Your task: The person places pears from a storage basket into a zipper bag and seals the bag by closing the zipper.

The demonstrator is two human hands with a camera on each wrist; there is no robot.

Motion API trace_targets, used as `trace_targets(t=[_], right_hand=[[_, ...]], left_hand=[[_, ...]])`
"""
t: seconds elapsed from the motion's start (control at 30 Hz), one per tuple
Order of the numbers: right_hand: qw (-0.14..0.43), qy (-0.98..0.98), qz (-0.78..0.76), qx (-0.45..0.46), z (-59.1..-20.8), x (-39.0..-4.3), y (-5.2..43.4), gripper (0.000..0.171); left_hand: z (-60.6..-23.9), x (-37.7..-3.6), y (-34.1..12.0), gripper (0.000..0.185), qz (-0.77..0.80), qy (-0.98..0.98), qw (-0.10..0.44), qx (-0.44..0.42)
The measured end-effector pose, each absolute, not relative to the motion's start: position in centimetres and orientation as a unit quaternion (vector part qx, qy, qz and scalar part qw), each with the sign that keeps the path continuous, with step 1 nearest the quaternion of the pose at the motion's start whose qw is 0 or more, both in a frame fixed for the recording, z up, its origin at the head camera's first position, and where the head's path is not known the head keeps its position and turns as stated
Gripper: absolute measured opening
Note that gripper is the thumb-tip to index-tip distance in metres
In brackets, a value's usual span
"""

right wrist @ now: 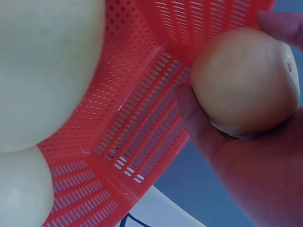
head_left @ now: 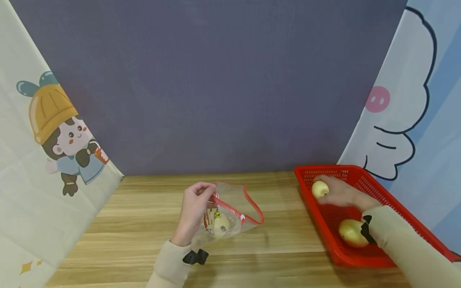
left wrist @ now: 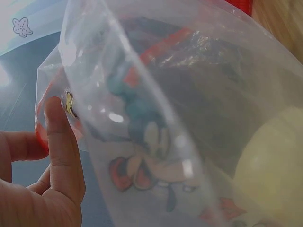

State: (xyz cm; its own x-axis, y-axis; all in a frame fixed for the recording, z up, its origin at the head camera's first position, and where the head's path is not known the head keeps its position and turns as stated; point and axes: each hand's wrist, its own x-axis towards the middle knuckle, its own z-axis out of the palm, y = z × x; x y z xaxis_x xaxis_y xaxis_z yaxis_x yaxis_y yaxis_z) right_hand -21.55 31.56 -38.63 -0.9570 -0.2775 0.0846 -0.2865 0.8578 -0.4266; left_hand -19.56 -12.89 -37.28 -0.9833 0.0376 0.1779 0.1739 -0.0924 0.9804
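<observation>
My left hand [head_left: 194, 208] pinches the red-trimmed rim of a clear zip bag [head_left: 230, 216] and holds it up off the wooden table [head_left: 281, 244]. One pale yellow fruit [head_left: 220, 225] lies inside the bag, seen as a yellow curve [left wrist: 274, 170] through the plastic in the left wrist view. My right hand [head_left: 342, 194] reaches into a red mesh basket [head_left: 360, 176] and grips a yellow fruit [head_left: 319, 189] at its far left corner; the right wrist view shows fingers [right wrist: 199, 123] curled round that fruit [right wrist: 244, 80]. More yellow fruit [head_left: 352, 233] lies in the basket near my sleeve.
A grey backdrop [head_left: 216, 80] stands behind the table. Cartoon-printed cloths hang at the left [head_left: 54, 132] and right [head_left: 403, 120] sides. The basket sits at the table's right edge.
</observation>
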Motion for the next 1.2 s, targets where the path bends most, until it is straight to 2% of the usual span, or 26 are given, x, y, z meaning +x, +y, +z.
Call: trace_targets(t=[1.2], right_hand=[[0.077,-0.953,0.224,0.189,-34.9,-19.9,26.6,0.058]], left_hand=[[-37.3,-19.7,-13.0,0.016,-0.736,-0.672,0.04,-0.074]])
